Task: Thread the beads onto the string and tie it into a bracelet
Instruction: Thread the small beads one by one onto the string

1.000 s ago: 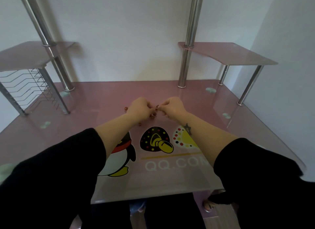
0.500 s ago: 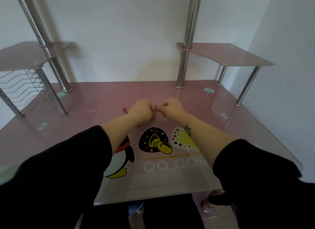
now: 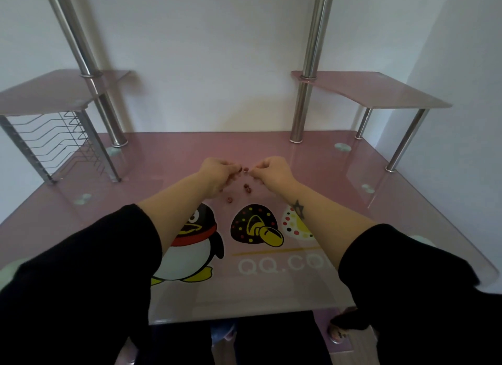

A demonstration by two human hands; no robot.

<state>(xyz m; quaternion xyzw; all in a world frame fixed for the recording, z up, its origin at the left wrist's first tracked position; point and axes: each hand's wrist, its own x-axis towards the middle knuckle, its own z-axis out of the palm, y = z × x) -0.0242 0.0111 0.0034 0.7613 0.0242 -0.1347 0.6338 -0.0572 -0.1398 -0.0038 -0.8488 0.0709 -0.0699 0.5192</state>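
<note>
Beads (image 3: 247, 188): loose on pink surface (image 3: 312, 174), just below both grips. Left hand (image 3: 217, 171) pinches one bead (image 3: 240, 169); right hand (image 3: 274, 170) pinched on string end (image 3: 247, 170), hardly visible, between grips.

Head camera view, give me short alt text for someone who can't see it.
Two bare hands, left hand and right hand, pinch small dark red beads on a thin string between them above a pink glass desk. More loose beads lie on the desk below.
</note>
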